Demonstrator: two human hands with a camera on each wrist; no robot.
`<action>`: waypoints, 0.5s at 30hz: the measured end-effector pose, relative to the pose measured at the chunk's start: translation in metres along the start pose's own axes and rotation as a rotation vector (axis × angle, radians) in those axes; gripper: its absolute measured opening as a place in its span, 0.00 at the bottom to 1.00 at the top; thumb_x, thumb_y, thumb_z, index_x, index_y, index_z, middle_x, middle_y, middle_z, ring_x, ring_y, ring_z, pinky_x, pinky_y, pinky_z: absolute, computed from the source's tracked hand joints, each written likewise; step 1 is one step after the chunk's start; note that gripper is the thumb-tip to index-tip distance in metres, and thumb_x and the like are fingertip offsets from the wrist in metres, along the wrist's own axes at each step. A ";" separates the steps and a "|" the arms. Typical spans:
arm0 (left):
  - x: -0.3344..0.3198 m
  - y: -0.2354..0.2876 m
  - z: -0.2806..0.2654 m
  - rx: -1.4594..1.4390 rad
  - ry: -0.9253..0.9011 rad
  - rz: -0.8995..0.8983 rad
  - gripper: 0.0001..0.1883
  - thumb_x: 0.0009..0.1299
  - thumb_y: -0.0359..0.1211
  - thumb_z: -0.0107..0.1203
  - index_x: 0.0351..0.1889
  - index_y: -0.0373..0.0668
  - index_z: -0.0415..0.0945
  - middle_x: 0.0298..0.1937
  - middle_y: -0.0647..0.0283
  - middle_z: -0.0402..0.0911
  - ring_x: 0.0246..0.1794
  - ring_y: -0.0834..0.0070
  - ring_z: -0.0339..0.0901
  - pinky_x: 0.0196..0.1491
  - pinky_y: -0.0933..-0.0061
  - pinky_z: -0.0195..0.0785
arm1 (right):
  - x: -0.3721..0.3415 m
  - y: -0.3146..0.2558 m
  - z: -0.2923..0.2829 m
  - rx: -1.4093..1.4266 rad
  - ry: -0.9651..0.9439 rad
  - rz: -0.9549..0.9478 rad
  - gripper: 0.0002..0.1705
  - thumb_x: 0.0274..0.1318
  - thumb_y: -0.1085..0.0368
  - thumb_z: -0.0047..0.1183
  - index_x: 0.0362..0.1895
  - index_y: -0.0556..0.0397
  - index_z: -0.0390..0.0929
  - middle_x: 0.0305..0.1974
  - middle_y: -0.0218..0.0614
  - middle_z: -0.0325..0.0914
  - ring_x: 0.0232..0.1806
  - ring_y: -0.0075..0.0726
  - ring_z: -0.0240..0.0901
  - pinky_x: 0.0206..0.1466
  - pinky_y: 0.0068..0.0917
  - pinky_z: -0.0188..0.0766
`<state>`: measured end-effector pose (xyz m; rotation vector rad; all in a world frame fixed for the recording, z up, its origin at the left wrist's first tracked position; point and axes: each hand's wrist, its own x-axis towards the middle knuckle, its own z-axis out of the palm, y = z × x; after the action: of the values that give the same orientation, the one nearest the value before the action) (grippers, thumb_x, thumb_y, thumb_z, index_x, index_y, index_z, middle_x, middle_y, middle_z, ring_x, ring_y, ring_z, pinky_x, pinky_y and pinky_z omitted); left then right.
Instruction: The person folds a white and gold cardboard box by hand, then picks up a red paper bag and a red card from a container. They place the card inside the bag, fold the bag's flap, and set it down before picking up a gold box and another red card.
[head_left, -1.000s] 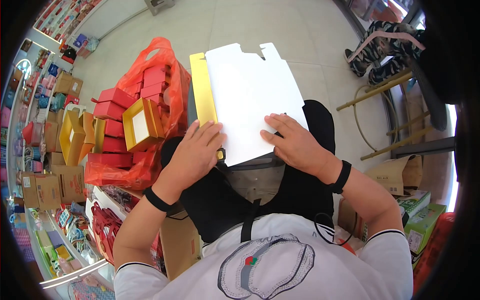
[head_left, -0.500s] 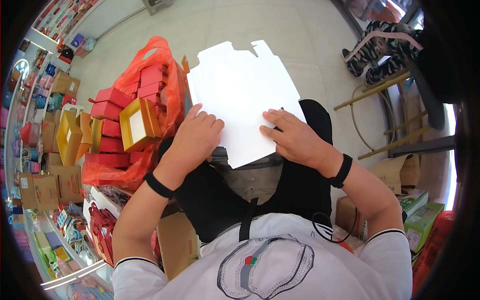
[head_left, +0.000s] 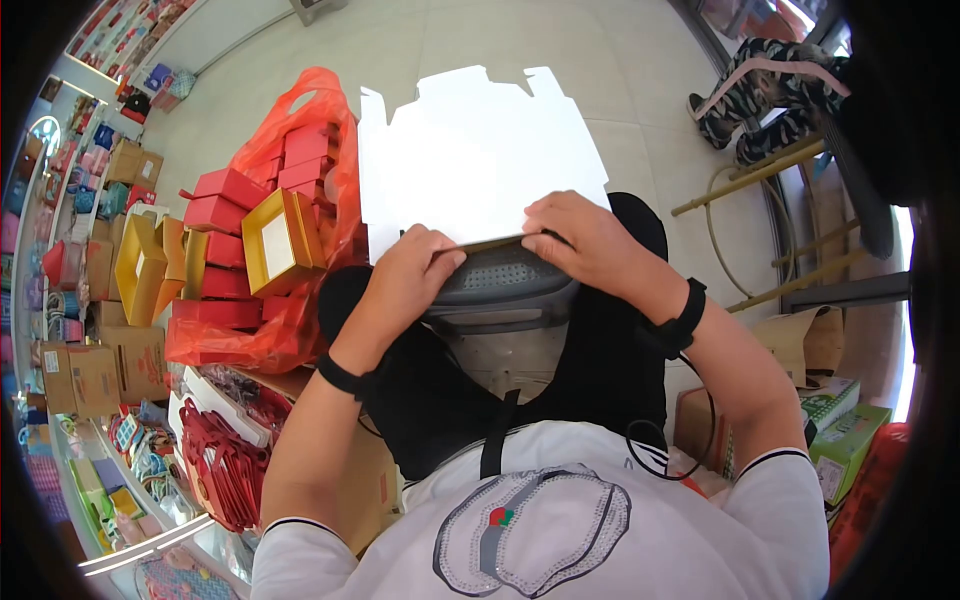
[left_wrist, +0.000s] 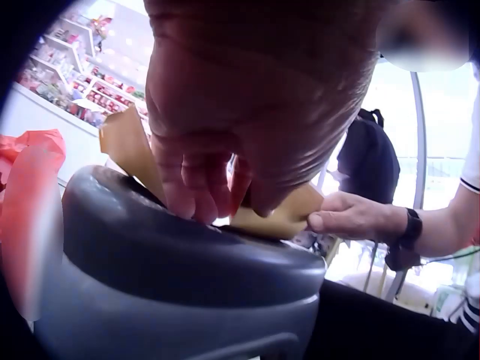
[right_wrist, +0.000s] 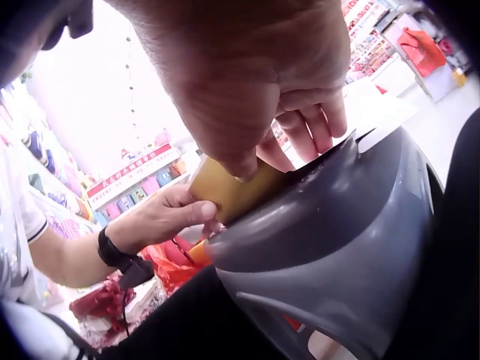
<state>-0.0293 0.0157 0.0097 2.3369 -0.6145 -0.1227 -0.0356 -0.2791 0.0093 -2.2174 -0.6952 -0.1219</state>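
A white card sheet [head_left: 490, 160] with cut-out tabs lies over a grey plastic stool [head_left: 500, 290] between the knees. At its near edge, the left hand [head_left: 402, 278] pinches the left part with thumb and fingers. The right hand [head_left: 592, 238] pinches the same edge farther right. Both wrist views show the card's gold side [left_wrist: 281, 214] [right_wrist: 234, 192] bent up along the stool's rim, between thumbs and fingers. In the left wrist view, another gold flap [left_wrist: 129, 146] stands at the left.
Left of the stool, a red plastic bag [head_left: 345, 150] holds red boxes [head_left: 215, 215] and an open gold box [head_left: 278, 245]. Cartons [head_left: 135, 365] and shelves stand at far left. At right are a gold-legged chair [head_left: 750, 180] and another person's legs [head_left: 765, 100].
The sheet has turned and shifted away from the body, baring more of the stool. Both hands have moved from lying on the card to pinching its near edge.
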 end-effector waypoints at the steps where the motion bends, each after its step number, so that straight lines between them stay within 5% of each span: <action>1: 0.008 -0.006 0.001 -0.032 0.006 -0.040 0.14 0.80 0.39 0.63 0.45 0.35 0.82 0.37 0.60 0.81 0.37 0.71 0.78 0.41 0.68 0.72 | 0.009 0.008 0.002 0.024 0.038 -0.015 0.14 0.68 0.56 0.63 0.42 0.55 0.84 0.42 0.44 0.81 0.47 0.50 0.79 0.52 0.44 0.76; 4: 0.031 -0.013 -0.009 -0.086 -0.184 -0.407 0.20 0.81 0.46 0.62 0.44 0.34 0.83 0.33 0.64 0.81 0.33 0.77 0.75 0.38 0.70 0.71 | 0.031 0.020 0.002 0.070 -0.019 0.142 0.18 0.66 0.53 0.64 0.38 0.58 0.82 0.38 0.45 0.79 0.42 0.52 0.78 0.47 0.43 0.74; 5: 0.032 -0.014 -0.007 -0.155 -0.142 -0.378 0.25 0.79 0.48 0.61 0.42 0.30 0.82 0.28 0.54 0.82 0.32 0.70 0.79 0.41 0.63 0.73 | 0.038 0.021 0.002 0.065 -0.043 0.199 0.22 0.65 0.51 0.64 0.35 0.59 0.79 0.36 0.47 0.78 0.39 0.52 0.77 0.44 0.42 0.73; 15: 0.040 -0.012 -0.004 0.041 -0.142 -0.316 0.24 0.78 0.48 0.59 0.38 0.31 0.81 0.32 0.42 0.83 0.35 0.48 0.82 0.43 0.54 0.73 | 0.053 0.027 0.003 -0.024 -0.191 0.313 0.20 0.64 0.53 0.64 0.37 0.61 0.81 0.41 0.50 0.78 0.42 0.52 0.78 0.48 0.44 0.74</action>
<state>0.0120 0.0074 0.0084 2.4653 -0.3124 -0.4273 0.0227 -0.2685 0.0053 -2.3507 -0.4398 0.2430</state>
